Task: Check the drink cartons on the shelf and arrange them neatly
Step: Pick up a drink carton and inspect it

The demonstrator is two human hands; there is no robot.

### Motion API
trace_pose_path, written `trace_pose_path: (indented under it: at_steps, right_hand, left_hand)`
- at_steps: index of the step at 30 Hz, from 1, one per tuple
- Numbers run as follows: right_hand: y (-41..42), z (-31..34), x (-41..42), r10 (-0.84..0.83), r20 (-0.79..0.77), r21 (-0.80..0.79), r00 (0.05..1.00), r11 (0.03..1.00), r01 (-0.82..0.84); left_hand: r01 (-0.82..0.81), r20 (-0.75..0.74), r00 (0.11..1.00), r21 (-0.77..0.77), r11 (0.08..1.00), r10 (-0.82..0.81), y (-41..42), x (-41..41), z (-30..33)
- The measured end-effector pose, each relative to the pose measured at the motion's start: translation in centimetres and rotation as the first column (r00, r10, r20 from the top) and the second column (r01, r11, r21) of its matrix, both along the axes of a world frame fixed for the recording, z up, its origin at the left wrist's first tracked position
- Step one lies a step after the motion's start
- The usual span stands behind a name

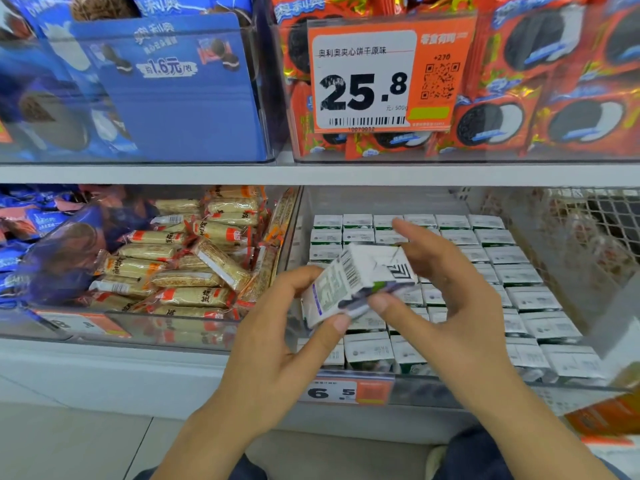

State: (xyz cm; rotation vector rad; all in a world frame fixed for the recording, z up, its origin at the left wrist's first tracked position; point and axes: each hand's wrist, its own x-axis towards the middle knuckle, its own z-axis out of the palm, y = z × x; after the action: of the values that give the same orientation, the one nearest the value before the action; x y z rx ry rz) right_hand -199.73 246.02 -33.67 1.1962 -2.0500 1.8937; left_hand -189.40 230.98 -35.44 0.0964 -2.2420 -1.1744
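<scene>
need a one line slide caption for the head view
Both hands, left and right, hold one drink carton above rows of cartons in a clear shelf bin.

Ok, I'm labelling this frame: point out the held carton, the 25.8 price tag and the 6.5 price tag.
held carton (356, 282), head view, barcode side.
25.8 price tag (363, 91), head view, printed digits.
6.5 price tag (332, 393), head view, the digits.

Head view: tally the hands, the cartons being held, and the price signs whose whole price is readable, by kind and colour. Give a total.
Hands: 2, left hand and right hand
Carton held, by both hands: 1, carton
Orange price tags: 2, 25.8 tag and 6.5 tag
Blue price card: 1, 1.6 card
Total: 6
</scene>
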Motion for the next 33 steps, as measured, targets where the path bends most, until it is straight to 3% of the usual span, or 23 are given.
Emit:
trace_pose_path:
  at_steps: [6, 10, 12, 15, 18, 20, 22, 25, 28, 33]
  right_hand:
    - [0.2, -0.3, -1.2, 0.136, 0.206, 0.171, 0.969, 0.97, -0.172]
    - [-0.1, -0.8, -1.2, 0.153, 0.177, 0.353, 0.972, 0.912, -0.208]
    - [-0.4, -1.0, -1.0, 0.122, 0.077, 0.425, 0.989, 0.894, -0.144]
    - [-0.6, -0.9, -0.7, 0.087, -0.167, 0.424, 0.982, 0.905, -0.008]
    - [-1.0, -1.2, -0.6, 0.077, -0.474, 0.381, 0.877, 0.916, 0.126]
    - [-1.2, -1.4, -0.5, 0.055, -0.519, 0.366, 0.853, 0.916, 0.164]
    - [-1.2, -1.3, -0.5, 0.012, -0.445, 0.37, 0.896, 0.913, 0.171]
    - [-1.2, -1.0, -0.8, -0.037, -0.086, 0.354, 0.996, 0.933, 0.066]
    - [-1.3, -1.2, -1.6, -0.021, 0.16, 0.233, 0.987, 0.972, -0.017]
    - [-2.7, -1.6, -1.5, 0.033, 0.146, 0.282, 0.989, 0.957, -0.073]
  left_hand:
    - [0.037, -0.139, 0.99, 0.267, 0.963, 0.001, 0.0, 0.0, 0.9]
    - [0.032, -0.215, 0.975, 0.35, 0.936, 0.047, -0.7, 0.0, 1.1]
    - [0.029, -0.176, 0.984, 0.317, 0.948, 0.029, -0.7, 0.1, 1.1]
    - [-0.044, -0.073, 0.996, 0.134, 0.99, 0.054, -0.1, 0.3, 0.6]
    - [-0.085, 0.019, 0.996, 0.006, 0.996, 0.085, 0.7, 0.2, 0.1]
    - [-0.083, 0.042, 0.996, 0.004, 0.997, 0.082, 0.6, 0.2, 0.3]
    - [-0.09, 0.021, 0.996, -0.005, 0.996, 0.09, 0.1, 0.4, 0.9]
    - [-0.153, 0.035, 0.987, -0.032, 0.988, 0.154, -1.4, 0.7, 1.1]
    - [-0.251, 0.155, 0.949, -0.151, 0.956, 0.274, -2.6, 0.6, 0.7]
    - [-0.239, 0.238, 0.928, -0.206, 0.949, 0.286, -2.4, 0.3, -0.2]
